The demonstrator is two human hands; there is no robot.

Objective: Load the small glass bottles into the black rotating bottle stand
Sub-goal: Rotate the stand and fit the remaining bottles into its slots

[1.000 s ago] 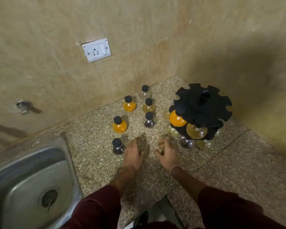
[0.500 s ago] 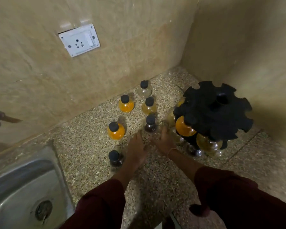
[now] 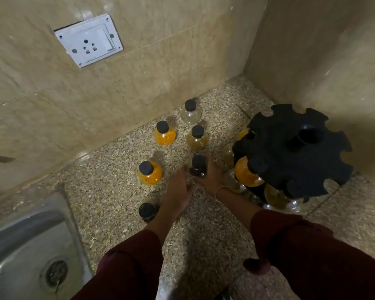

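Both hands have slid forward across the counter (image 3: 108, 191). Black rotating stand (image 3: 294, 152) half-hides its loaded bottles. Right hand (image 3: 210, 176) wraps its fingers (image 3: 210, 161) around a dark bottle (image 3: 197, 167), partly covering it. Left hand (image 3: 179, 189) rests flat, holding nothing.

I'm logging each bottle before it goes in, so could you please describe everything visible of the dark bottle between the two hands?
The dark bottle is small, apparently glass, with a round black cap and dark, brownish contents. It stands upright on the speckled counter, in front of the amber bottle and left of the black stand. The right hand curls around its right side, touching it; the left hand lies just left, contact unclear.
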